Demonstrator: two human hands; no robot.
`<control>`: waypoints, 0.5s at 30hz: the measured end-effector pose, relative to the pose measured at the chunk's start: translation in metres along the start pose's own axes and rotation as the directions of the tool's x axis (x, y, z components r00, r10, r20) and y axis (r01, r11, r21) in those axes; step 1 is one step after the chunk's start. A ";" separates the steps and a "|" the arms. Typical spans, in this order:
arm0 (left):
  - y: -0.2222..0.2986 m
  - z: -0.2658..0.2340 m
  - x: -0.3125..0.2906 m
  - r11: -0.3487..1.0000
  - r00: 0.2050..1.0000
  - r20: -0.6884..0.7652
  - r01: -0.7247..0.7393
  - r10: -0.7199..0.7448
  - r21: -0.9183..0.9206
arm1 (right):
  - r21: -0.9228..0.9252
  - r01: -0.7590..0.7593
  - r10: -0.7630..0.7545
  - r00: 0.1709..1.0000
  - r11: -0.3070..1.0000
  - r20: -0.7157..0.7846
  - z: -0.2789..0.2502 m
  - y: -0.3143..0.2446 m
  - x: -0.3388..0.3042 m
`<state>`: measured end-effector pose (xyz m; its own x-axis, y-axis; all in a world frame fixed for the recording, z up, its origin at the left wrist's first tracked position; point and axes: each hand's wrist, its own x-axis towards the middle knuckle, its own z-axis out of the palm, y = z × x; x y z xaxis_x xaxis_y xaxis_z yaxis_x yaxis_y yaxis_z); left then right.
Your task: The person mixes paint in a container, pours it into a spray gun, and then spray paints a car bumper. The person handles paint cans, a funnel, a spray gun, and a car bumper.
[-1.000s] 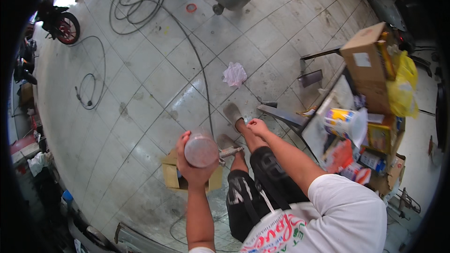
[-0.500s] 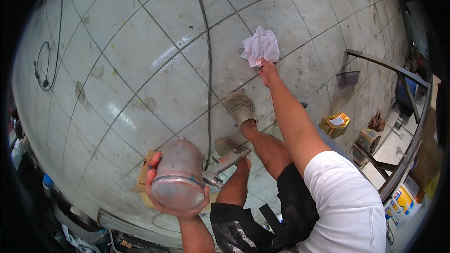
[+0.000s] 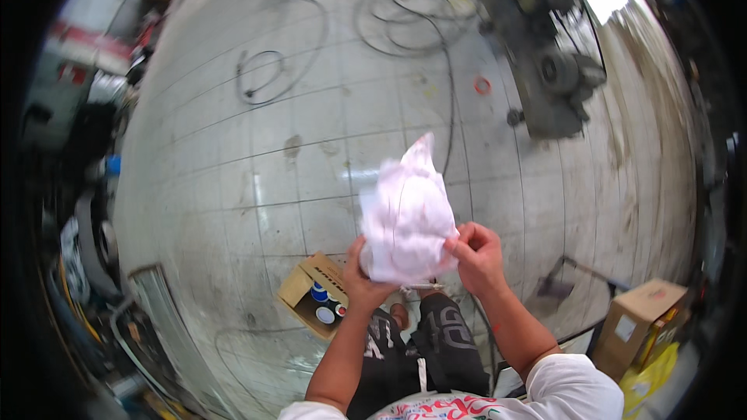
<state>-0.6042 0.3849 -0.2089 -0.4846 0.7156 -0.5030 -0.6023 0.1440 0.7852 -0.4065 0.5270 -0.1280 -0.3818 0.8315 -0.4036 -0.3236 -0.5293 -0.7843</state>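
A crumpled pale pink cloth (image 3: pixel 408 218) lies spread over the metal cup in front of my body and hides nearly all of it. Below the cloth's lower edge, a small metal part of the spray gun (image 3: pixel 426 286) shows. My left hand (image 3: pixel 364 276) is wrapped round the cup's left side, its fingers partly under the cloth. With thumb and fingers closed, my right hand (image 3: pixel 478 257) pinches the cloth's right edge. The cloth is slightly smeared by motion.
An open cardboard box (image 3: pixel 307 307) with cans stands by my feet. A large dark machine (image 3: pixel 537 54) is ahead right, near a coiled hose (image 3: pixel 389 50) and an orange ring (image 3: pixel 482 85) on the tiled floor. Cartons (image 3: pixel 634 319) stand at right, car parts (image 3: pixel 101 245) at left.
My right hand has brought the cloth back from far out over the floor to the cup, which it now covers. The view has tilted up, showing more floor and the machine.
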 end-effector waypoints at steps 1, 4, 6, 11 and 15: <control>0.009 0.000 -0.012 0.989 1.000 0.001 0.014 -0.014 -0.148 | -0.050 0.032 -0.027 0.996 0.998 0.090 0.027 -0.028 -0.019; 0.040 0.005 -0.037 0.954 0.995 0.086 -0.031 0.059 -0.298 | -0.277 0.062 -0.019 0.988 0.959 0.155 0.080 -0.065 -0.049; 0.062 0.010 -0.049 0.952 0.984 0.144 -0.061 0.108 -0.299 | -0.326 0.071 -0.038 0.994 0.943 0.107 0.104 -0.068 -0.061; 0.107 0.012 -0.091 0.940 0.943 0.216 -0.185 0.251 -0.286 | -0.208 0.169 -0.165 0.986 0.963 0.039 0.168 -0.098 -0.110; 0.125 0.004 -0.121 0.912 0.919 0.228 -0.236 0.322 -0.337 | -0.160 0.181 -0.175 0.983 0.970 0.054 0.188 -0.086 -0.128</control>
<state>-0.6185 0.3190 -0.0488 -0.4945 0.8600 -0.1263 -0.6480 -0.2679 0.7130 -0.4927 0.4346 0.0797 -0.3659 0.9007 -0.2344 -0.2442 -0.3359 -0.9097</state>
